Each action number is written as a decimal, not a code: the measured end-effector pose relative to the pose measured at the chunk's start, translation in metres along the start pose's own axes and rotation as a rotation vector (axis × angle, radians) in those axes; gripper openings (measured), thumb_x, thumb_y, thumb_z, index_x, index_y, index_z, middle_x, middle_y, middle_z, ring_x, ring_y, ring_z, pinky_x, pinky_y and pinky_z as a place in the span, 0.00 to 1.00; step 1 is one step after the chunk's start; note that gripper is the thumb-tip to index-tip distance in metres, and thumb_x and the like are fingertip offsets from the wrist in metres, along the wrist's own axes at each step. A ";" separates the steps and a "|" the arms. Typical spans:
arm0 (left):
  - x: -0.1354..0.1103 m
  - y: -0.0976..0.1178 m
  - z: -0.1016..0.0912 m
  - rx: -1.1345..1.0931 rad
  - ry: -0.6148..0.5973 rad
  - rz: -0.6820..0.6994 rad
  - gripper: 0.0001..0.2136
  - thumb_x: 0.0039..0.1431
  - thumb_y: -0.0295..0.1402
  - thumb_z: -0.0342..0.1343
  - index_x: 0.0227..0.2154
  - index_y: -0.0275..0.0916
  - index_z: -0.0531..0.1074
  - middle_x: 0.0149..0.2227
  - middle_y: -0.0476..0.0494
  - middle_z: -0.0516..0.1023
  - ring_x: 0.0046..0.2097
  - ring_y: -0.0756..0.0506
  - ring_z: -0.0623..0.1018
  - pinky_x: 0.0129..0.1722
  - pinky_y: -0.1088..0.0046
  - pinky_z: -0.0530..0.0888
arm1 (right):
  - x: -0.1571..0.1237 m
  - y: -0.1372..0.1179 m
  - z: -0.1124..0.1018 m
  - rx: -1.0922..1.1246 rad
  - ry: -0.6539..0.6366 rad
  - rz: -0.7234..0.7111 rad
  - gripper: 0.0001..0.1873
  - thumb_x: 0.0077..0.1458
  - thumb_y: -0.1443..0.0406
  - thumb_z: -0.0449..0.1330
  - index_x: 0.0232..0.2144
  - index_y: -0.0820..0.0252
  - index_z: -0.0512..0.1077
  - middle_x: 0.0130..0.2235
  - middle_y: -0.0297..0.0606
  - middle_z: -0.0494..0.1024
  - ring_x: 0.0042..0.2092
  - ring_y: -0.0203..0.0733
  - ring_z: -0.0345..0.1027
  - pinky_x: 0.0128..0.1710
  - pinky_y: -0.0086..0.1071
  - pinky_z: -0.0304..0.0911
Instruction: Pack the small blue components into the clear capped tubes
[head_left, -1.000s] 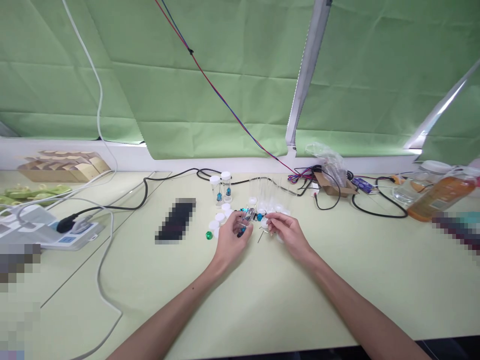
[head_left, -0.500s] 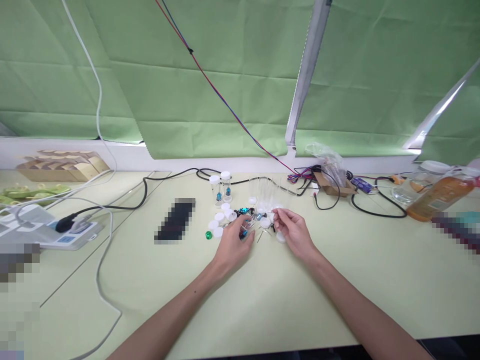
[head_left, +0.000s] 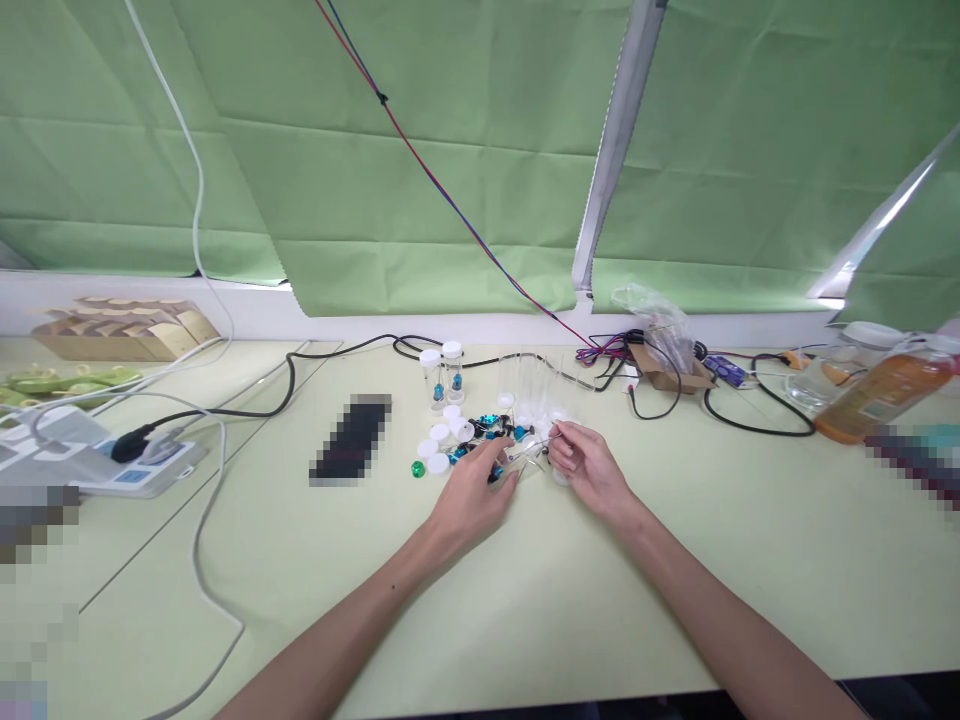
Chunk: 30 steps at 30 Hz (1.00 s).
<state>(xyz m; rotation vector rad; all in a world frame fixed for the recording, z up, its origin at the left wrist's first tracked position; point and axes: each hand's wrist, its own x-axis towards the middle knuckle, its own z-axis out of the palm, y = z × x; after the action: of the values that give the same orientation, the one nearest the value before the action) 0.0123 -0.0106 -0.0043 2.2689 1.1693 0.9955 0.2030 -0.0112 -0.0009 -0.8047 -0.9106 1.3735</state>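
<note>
Left hand [head_left: 478,490], right hand [head_left: 592,468] over pale tabletop [head_left: 547,610], green coverings [head_left: 465,130] behind

Two clear vials [head_left: 449,367] have plain white lids [head_left: 430,356] and blue pieces [head_left: 439,394] inside. In front of the vials are white caps [head_left: 439,433] and a bright green bead [head_left: 418,469]; front-right of them, small parts [head_left: 490,421] seem blue and black, though blurred. Behind is green sheeting [head_left: 450,150].

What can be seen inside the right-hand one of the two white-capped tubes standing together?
Through the clear wall of the tube, a small blue piece shows. The white cap covers the top, so anything inside the cap is hidden.
</note>
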 end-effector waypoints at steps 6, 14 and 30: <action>0.000 -0.001 0.001 -0.012 0.006 0.015 0.17 0.57 0.32 0.54 0.51 0.41 0.69 0.39 0.41 0.77 0.38 0.43 0.75 0.41 0.65 0.71 | -0.002 0.001 0.000 -0.116 0.034 -0.077 0.15 0.52 0.54 0.64 0.27 0.62 0.74 0.20 0.27 0.61 0.20 0.29 0.50 0.21 0.28 0.46; -0.001 -0.001 0.001 -0.008 0.010 0.009 0.17 0.58 0.32 0.54 0.51 0.42 0.69 0.38 0.41 0.77 0.38 0.42 0.75 0.40 0.64 0.71 | -0.005 0.001 0.005 -0.408 0.116 -0.275 0.14 0.53 0.55 0.63 0.28 0.60 0.74 0.20 0.29 0.64 0.21 0.32 0.54 0.22 0.29 0.51; -0.001 0.003 -0.001 -0.061 0.003 0.032 0.16 0.58 0.32 0.55 0.49 0.43 0.69 0.41 0.43 0.77 0.38 0.44 0.75 0.40 0.67 0.71 | -0.007 0.001 0.006 -0.501 0.013 -0.353 0.11 0.55 0.59 0.62 0.27 0.59 0.77 0.25 0.33 0.68 0.23 0.33 0.55 0.23 0.30 0.52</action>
<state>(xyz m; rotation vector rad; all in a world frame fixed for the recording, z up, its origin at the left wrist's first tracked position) 0.0124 -0.0131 -0.0025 2.2454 1.0924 1.0331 0.1976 -0.0184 0.0001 -0.9676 -1.3420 0.8388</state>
